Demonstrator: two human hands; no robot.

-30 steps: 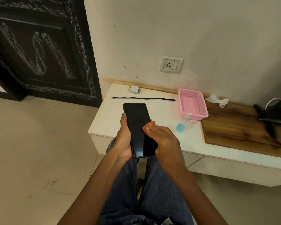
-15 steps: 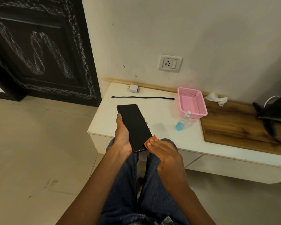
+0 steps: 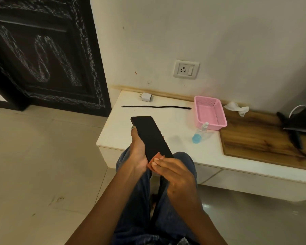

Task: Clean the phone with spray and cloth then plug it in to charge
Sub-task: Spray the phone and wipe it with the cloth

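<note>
My left hand (image 3: 137,152) grips a black phone (image 3: 149,137) from its left edge, screen up, tilted over my knees in front of the white bench (image 3: 177,121). My right hand (image 3: 173,171) presses a small orange cloth (image 3: 155,160) against the phone's near end; most of the cloth is hidden under my fingers. A clear spray bottle with blue liquid (image 3: 200,132) lies on its side on the bench. A white charger adapter (image 3: 146,96) and a black cable (image 3: 156,106) lie near the wall. The wall socket (image 3: 185,69) is above the bench.
A pink basket (image 3: 209,112) stands beside the spray bottle. A crumpled white tissue (image 3: 237,107) lies on the wooden board (image 3: 261,140) to the right, with a dark bag (image 3: 300,124) at the far right. A dark carved door (image 3: 42,50) stands left.
My right hand slid the cloth from the middle of the screen down to the phone's near end. The phone tilted with its top more to the left.
</note>
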